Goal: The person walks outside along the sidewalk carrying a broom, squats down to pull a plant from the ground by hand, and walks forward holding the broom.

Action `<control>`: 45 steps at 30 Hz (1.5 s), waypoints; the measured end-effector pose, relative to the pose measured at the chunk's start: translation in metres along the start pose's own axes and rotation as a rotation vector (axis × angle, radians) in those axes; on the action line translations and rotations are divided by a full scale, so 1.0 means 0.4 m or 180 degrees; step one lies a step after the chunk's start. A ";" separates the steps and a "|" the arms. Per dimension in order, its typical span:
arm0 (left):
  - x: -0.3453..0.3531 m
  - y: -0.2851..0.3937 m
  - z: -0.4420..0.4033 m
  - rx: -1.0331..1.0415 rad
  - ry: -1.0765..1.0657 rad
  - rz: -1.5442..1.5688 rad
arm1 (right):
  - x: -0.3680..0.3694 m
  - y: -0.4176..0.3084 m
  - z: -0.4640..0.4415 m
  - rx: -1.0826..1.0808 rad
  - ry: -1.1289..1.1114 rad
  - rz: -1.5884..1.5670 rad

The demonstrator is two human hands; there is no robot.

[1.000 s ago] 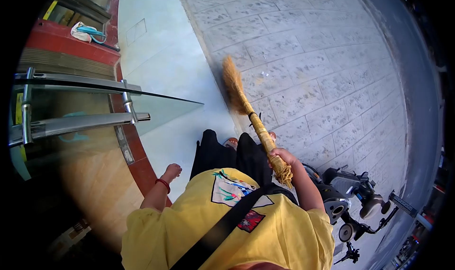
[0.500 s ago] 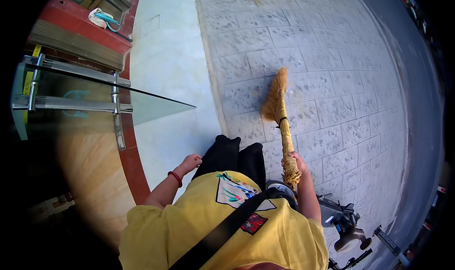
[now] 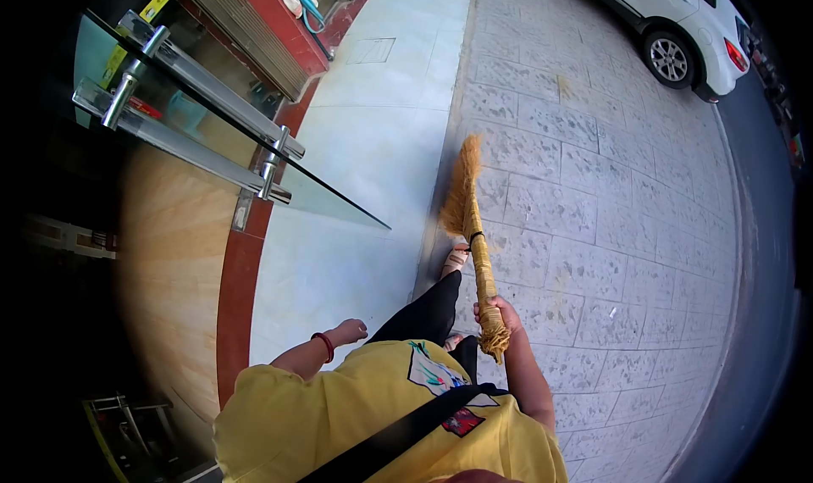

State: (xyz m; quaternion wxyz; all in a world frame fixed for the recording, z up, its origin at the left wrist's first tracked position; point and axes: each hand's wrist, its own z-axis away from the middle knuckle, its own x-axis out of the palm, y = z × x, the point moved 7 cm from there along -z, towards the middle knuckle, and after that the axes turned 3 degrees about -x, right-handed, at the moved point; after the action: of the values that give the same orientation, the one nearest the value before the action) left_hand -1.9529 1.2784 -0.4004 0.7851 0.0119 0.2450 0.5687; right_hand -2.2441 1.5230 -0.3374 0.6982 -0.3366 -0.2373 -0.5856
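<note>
My right hand [image 3: 506, 315] is wrapped round the lower handle of a straw broom [image 3: 481, 267], close to its frayed end. The broom points away from me, its bristle head [image 3: 463, 186] over the grey paving near the edge of the pale strip. A dark band circles the broom where bristles meet handle. At my left side, near my black trouser leg, hangs my left hand [image 3: 347, 332], its fingers loosely curled and nothing seen in them. A red bracelet [image 3: 323, 346] is on that wrist.
On the left a glass door [image 3: 322, 182] with long metal handles [image 3: 190, 157] stands open over the pale strip [image 3: 364, 152]. A white car [image 3: 652, 13] is parked at the upper right. Blue hose [image 3: 307, 7] lies by the red step. Dark road runs along the right.
My view has turned and moved forward, and the white car has come into sight. A sandalled foot now shows beside the broom head. The scooter at the lower right has left the view.
</note>
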 end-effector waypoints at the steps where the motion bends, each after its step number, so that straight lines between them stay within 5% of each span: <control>1: -0.013 0.019 -0.017 0.0008 -0.0022 0.0107 | -0.026 -0.034 -0.044 -0.0048 -0.0008 0.0067; 6: -0.129 0.107 -0.159 0.0368 0.0202 0.0081 | -0.114 -0.203 -0.054 0.0063 0.0021 -0.0179; 8: -0.198 0.140 -0.190 -0.0002 0.0191 0.0426 | -0.085 -0.290 -0.013 -0.0108 0.0694 -0.0344; 10: -0.260 0.181 -0.223 -0.0040 0.0356 0.1464 | -0.050 -0.390 -0.041 0.0022 0.0688 0.0099; 18: -0.382 0.299 -0.268 -0.0186 0.0577 0.2573 | 0.154 -0.678 -0.237 0.0454 0.0584 0.1056; 20: -0.376 0.307 -0.271 -0.0347 0.0488 0.2600 | 0.225 -0.732 -0.295 0.0600 0.0463 0.1224; 23: -0.351 0.303 -0.315 -0.0068 0.0920 0.0975 | 0.322 -0.775 -0.415 0.1336 0.0095 0.1645; 26: -0.370 0.338 -0.361 -0.0116 0.0794 0.0593 | 0.386 -0.786 -0.586 0.1879 -0.0100 0.1833; 30: -0.509 0.448 -0.359 -0.0214 0.1096 0.0836 | 0.510 -0.827 -0.773 0.2025 -0.0487 0.2607; 34: -0.583 0.512 -0.364 -0.0681 0.1183 0.2972 | 0.549 -0.927 -0.872 0.2119 -0.0792 0.2716; 40: -0.590 0.563 -0.414 -0.0869 0.1509 0.3170 | 0.600 -1.221 -0.939 0.1789 -0.0487 0.2468; 42: -0.513 0.527 -0.490 -0.0782 0.1644 0.2449 | 0.647 -1.276 -0.964 0.1746 -0.0416 0.2541; 45: -0.483 0.501 -0.526 -0.1111 0.1290 0.2543 | 0.712 -1.287 -1.056 0.1635 -0.0479 0.2686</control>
State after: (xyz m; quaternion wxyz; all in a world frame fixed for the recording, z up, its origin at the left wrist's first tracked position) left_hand -2.2597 1.1208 -0.4543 0.4318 -0.1379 0.2702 0.8494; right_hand -2.7164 0.9749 -0.3110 0.9155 -0.2618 -0.2667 -0.1488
